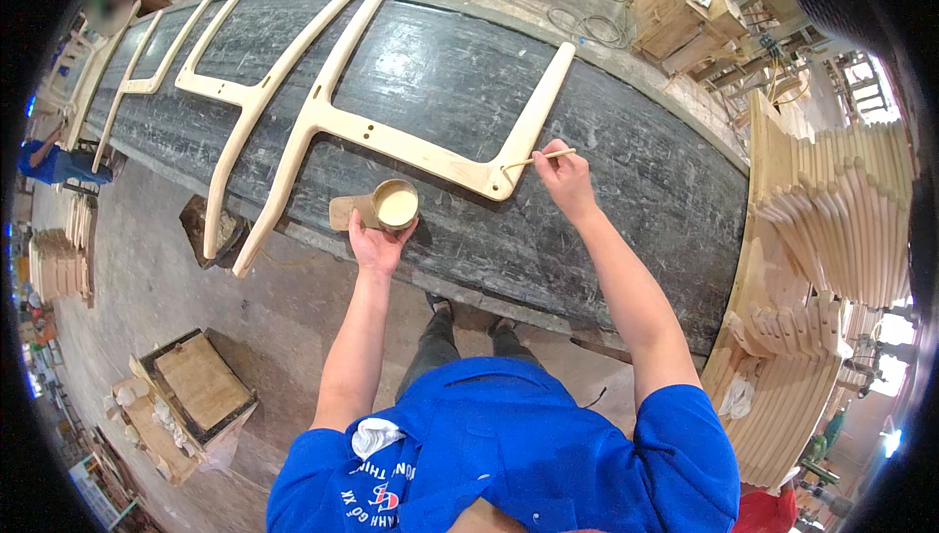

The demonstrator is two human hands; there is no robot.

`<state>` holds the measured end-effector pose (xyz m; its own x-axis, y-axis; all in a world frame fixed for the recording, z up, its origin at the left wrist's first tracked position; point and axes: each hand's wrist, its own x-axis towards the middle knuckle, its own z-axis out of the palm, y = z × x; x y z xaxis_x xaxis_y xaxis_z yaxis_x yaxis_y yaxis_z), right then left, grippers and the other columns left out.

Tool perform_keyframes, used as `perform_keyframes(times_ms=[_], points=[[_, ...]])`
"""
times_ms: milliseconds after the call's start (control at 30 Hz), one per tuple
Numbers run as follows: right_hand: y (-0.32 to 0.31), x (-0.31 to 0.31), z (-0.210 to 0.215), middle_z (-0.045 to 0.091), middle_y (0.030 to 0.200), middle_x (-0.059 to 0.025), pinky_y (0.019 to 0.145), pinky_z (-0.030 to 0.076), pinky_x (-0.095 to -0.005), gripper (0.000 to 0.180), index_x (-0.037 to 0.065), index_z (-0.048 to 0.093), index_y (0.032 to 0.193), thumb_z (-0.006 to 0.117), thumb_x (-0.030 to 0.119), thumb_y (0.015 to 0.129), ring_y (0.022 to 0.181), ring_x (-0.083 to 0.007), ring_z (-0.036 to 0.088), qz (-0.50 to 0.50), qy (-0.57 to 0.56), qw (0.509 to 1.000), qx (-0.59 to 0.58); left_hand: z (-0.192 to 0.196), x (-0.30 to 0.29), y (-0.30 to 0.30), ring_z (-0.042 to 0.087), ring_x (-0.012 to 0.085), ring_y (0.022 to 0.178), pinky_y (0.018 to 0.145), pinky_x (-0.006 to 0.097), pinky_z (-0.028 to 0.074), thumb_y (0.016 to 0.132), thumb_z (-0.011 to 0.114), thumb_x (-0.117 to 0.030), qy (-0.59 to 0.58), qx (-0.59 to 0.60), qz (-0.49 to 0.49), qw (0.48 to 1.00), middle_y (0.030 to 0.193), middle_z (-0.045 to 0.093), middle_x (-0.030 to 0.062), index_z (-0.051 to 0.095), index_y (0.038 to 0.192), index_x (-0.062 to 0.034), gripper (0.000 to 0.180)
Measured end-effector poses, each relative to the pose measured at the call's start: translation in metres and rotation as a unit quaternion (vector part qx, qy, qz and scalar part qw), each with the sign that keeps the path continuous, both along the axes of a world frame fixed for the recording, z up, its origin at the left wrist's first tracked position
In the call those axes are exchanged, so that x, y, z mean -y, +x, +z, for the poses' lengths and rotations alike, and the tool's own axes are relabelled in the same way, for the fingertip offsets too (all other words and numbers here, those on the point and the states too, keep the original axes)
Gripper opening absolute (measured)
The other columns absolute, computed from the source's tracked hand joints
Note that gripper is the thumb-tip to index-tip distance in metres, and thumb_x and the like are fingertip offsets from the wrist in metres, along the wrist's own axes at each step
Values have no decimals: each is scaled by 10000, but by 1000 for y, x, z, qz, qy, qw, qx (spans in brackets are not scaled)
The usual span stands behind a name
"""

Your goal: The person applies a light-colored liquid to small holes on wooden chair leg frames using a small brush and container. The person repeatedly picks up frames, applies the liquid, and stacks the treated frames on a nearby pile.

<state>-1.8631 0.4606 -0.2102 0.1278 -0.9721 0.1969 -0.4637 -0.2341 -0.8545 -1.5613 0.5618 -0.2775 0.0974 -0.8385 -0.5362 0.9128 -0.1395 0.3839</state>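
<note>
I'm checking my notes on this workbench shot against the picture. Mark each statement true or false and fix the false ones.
1. The right hand holds a thin stick whose tip is at the corner of the nearest wooden frame. True.
2. The left hand holds a hammer. False: it holds a small round cup of pale liquid.
3. The frames lie on a dark bench top. True.
4. Only one wooden frame lies on the bench. False: several similar frames lie side by side, running off to the left.
5. Stacks of curved wooden parts stand to the person's right. True.
</note>
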Motion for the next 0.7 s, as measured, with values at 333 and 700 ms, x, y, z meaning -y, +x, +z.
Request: perform_keyframes(times_ms=[333,700], points=[[4,16,-3,558,677,-127,568,460,-359,140,42,534,801,620,150,825,626,-289,575,122,-95,972,-175,0,-6,-6,410,349,1234,986,576,359,903,335,-465,3,-8,2,1000,1347,427,111,394,1326,-132,541],[-13,36,23,608,789,-106,662,482,-373,42,67,614,767,577,51,756,765,-287,605,299,-36,930,-210,5,-10,-6,411,353,1229,985,578,358,900,344,-466,-20,-13,-24,999,1358,411,116,376,1336,-124,556]])
